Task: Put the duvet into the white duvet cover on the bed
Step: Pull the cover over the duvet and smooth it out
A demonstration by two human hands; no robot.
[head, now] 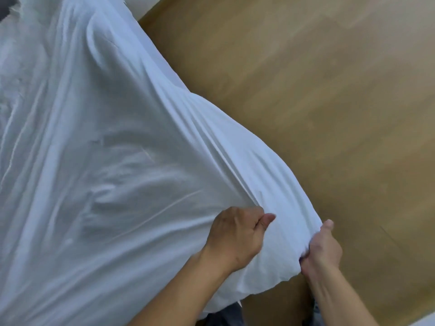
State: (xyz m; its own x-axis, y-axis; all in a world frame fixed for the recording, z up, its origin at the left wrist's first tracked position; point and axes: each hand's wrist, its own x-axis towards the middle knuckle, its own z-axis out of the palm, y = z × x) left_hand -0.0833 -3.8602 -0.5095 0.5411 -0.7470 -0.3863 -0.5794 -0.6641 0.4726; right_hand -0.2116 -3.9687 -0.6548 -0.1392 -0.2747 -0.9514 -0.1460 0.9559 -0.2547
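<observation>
This looks like a bedroom in a home. A broad white duvet cover point(94, 161), rumpled and softly filled, takes up the whole left side of the view, spread out the way bedding lies on a bed (the bed itself is hidden beneath it). Beside it runs a floor point(317, 102) of warm, light wood-look boards with faint plank seams, the kind laid in living quarters.

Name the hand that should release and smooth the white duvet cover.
Left. The left hand pinches the wrinkled white fabric duvet cover on the bed side; the right hand grips its outer corner above the tan wooden floor, so it likely serves better as anchor.
</observation>
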